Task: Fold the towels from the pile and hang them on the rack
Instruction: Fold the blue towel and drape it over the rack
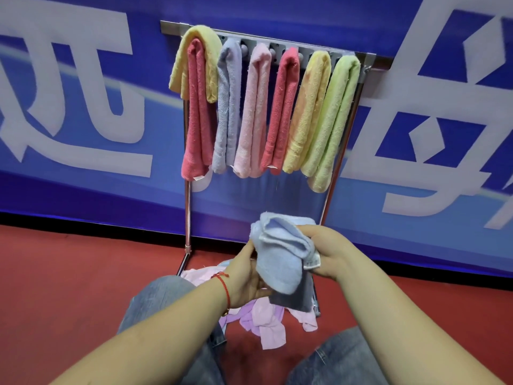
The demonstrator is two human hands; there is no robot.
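Towels, terry cloth, assorted colours: seven hang folded on the rack (pixel 369 59), one is held, the rest lie in a pile. Held item: a light blue towel (pixel 280 262), soft and nubby, bunched in loose folds, in front of the rack's lower half and above the pile; a small white label hangs at its right edge. The left hand (pixel 248 276) grips its lower left part, thumb up along the cloth, the other fingers curled beneath and mostly hidden. The right hand (pixel 326 251) holds its upper right part, fingers curled round the folds. A red string bracelet (pixel 224 287) circles the left wrist. Rack: a polished metal frame, a flat top rail with round pegs, two upright tubes, feet on the floor. On the rail, from its left end: a yellow towel (pixel 194 45) draped over a coral-red towel (pixel 198 118), then a lavender-grey towel (pixel 229 107), a pale pink towel (pixel 254 112), a second coral-red one (pixel 280 112), a second yellow one (pixel 308 112), and a lime green towel (pixel 333 126) at the right end; all hang as long narrow folds, touching their neighbours. The pile (pixel 263 320), crumpled pink and lilac cloth, lies on the red floor (pixel 69 273) between the rack's feet and the person's knees in blue denim (pixel 155 298). A blue banner (pixel 83 176) with large white characters stands behind the rack.
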